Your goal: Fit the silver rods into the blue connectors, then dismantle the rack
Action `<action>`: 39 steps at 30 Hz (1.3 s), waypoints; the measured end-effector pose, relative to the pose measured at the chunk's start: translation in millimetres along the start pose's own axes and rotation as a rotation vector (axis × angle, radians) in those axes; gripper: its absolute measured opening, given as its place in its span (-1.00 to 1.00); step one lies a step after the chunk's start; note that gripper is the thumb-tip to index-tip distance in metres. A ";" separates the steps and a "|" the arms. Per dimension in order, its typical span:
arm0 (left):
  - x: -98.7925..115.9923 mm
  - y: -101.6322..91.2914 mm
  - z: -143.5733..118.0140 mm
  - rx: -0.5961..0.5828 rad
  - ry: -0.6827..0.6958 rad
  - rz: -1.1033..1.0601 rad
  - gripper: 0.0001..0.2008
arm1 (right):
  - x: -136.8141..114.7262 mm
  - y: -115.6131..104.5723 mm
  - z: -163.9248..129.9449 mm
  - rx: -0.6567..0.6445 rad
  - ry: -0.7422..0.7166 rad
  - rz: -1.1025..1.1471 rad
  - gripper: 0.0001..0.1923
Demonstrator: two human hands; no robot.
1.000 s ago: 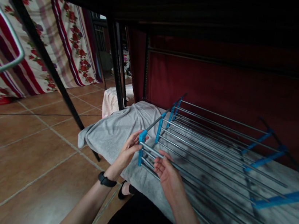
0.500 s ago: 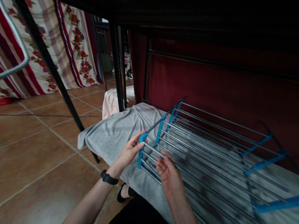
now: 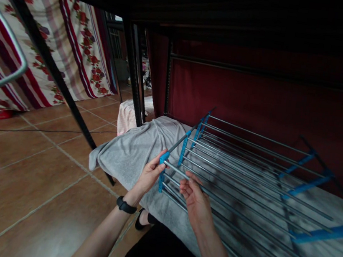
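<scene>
Left hand (image 3: 149,175) pinches blue end bracket (image 3: 162,171); right hand (image 3: 197,202) grips metal rod (image 3: 243,205) just beside it, over grey blanket (image 3: 130,152).

The scene is dim, with daylight coming from far left of the fingers (image 3: 157,166), brightening the tiled floor (image 3: 27,168). Above the fingers the frame falls into near black, and straight lines bow toward the picture's edges.

**Rack laid across bunk mattress**

A metal-rod rack (image 3: 248,172) lies on a blanket (image 3: 130,152) covering the lower bunk. The left hand (image 3: 149,175) grips the rack's near-left connector (image 3: 164,158); the right hand (image 3: 197,201) holds a rod just beside it. Tiled floor (image 3: 26,177) spreads left, curtains (image 3: 74,48) behind.
</scene>
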State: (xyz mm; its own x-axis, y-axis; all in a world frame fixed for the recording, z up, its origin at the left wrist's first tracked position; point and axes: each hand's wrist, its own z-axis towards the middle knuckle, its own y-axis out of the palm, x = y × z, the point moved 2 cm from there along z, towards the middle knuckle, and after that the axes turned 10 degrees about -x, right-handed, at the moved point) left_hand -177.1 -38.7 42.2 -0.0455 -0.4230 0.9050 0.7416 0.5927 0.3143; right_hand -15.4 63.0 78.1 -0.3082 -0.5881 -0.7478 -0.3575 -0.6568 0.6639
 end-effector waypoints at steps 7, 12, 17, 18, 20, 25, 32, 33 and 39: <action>2.7 3.8 -0.6 0.036 -0.004 -0.006 -0.34 | 5.3 -5.8 0.4 0.026 0.010 -0.031 -0.64; 2.7 5.0 -0.6 0.026 0.006 0.000 -0.33 | 7.2 -6.1 1.5 0.010 -0.004 -0.017 -0.66; -0.6 3.3 -1.8 0.025 0.028 0.072 -0.36 | 8.9 -5.1 2.2 0.023 -0.017 -0.003 -0.66; -1.3 3.0 -2.2 0.023 0.029 0.089 -0.37 | 9.2 -4.9 2.1 0.030 -0.020 0.002 -0.67; -1.9 2.8 -3.0 0.026 0.031 0.122 -0.38 | 9.9 -4.3 2.0 0.038 -0.022 0.011 -0.66; -0.9 6.2 -5.0 0.063 0.055 0.190 -0.39 | 12.7 -2.7 2.1 0.047 -0.040 0.013 -0.63; -0.6 7.8 -7.5 0.084 0.059 0.249 -0.37 | 15.8 -1.3 3.4 0.049 -0.059 0.023 -0.60; -0.6 7.3 -7.6 0.086 0.071 0.277 -0.39 | 15.6 -1.1 4.0 0.045 -0.052 0.030 -0.59; -2.5 4.3 -6.6 0.025 0.072 0.328 -0.30 | 10.8 0.0 0.1 -0.016 0.042 0.112 -0.55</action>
State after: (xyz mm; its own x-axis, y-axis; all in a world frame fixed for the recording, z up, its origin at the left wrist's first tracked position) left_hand -169.4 -39.6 39.4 0.2411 -0.2542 0.9366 0.6923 0.7214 0.0176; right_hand -18.8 56.7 70.0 -0.3081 -0.6772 -0.6682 -0.3091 -0.5930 0.7435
